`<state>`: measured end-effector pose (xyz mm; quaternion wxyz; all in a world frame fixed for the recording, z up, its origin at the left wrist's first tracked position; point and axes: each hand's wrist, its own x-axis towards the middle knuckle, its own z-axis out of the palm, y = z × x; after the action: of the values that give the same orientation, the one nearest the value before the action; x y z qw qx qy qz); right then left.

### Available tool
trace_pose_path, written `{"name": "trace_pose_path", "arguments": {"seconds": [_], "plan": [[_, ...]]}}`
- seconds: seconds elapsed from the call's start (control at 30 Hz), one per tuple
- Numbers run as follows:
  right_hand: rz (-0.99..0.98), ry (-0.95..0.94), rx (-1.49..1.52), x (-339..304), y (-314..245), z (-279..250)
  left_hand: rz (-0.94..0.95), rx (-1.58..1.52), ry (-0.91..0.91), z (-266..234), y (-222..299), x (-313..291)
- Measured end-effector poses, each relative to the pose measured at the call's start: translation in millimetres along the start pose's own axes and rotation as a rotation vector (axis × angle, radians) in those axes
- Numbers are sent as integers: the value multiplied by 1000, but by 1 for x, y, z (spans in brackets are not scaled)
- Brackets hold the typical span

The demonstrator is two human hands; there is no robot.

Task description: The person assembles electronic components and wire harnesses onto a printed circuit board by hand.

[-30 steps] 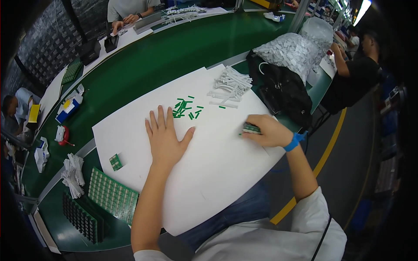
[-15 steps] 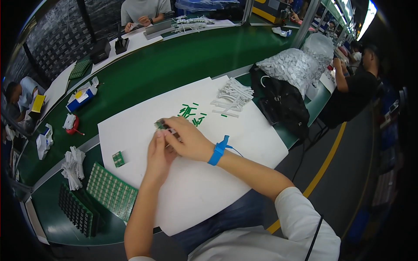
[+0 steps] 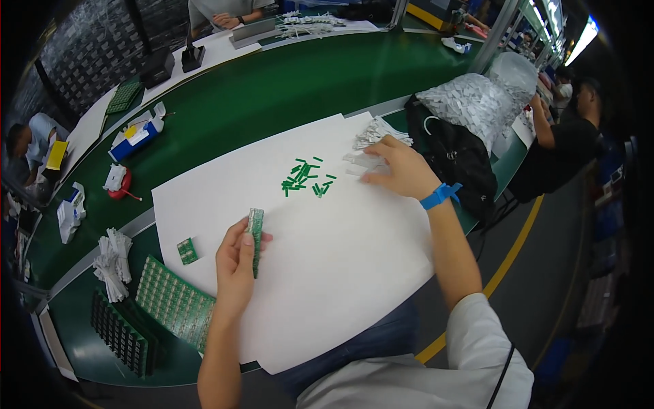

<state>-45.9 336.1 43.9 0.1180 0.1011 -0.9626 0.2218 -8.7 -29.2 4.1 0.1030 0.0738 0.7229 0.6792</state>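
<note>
My left hand (image 3: 236,262) grips a narrow green circuit board strip (image 3: 255,238) upright between thumb and fingers, over the white sheet (image 3: 327,273). On the right, my right hand (image 3: 400,165) is spread at the white strips (image 3: 381,131), thumb and fingers apart. A few loose white strips (image 3: 361,164) lie by its fingertips; whether the fingers touch them I cannot tell. A scatter of small green slivers (image 3: 300,178) lies between the hands. Left of my left hand is a small square piece of green board (image 3: 187,251). A blue wrist strap (image 3: 441,195) circles my right wrist.
Larger green board panels (image 3: 174,300), a black rack-like stack (image 3: 121,334) and a white bundle (image 3: 114,262) sit at the left. A black bag (image 3: 456,157) and a clear bag of white pieces (image 3: 463,102) stand at the right. Other people work around the green bench (image 3: 272,88).
My hands have parted. The right hand has left the board and moved right to the white strips; the left keeps the circuit board strip, now lower and upright.
</note>
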Motion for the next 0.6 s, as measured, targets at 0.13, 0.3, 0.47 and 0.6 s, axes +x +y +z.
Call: {"name": "trace_pose_path", "arguments": {"seconds": [0.13, 0.3, 0.47, 0.6], "plan": [[-2, -124, -135, 0, 12, 4, -37, -345, 3, 6, 7, -3], [71, -317, -127, 17, 14, -2, 41, -330, 70, 12, 0, 0], [29, -349, -183, 17, 12, 4, 148, 164, 137, 8, 9, -1], [79, -368, -221, 15, 4, -9, 314, 542, 181, -5, 5, 1]]}}
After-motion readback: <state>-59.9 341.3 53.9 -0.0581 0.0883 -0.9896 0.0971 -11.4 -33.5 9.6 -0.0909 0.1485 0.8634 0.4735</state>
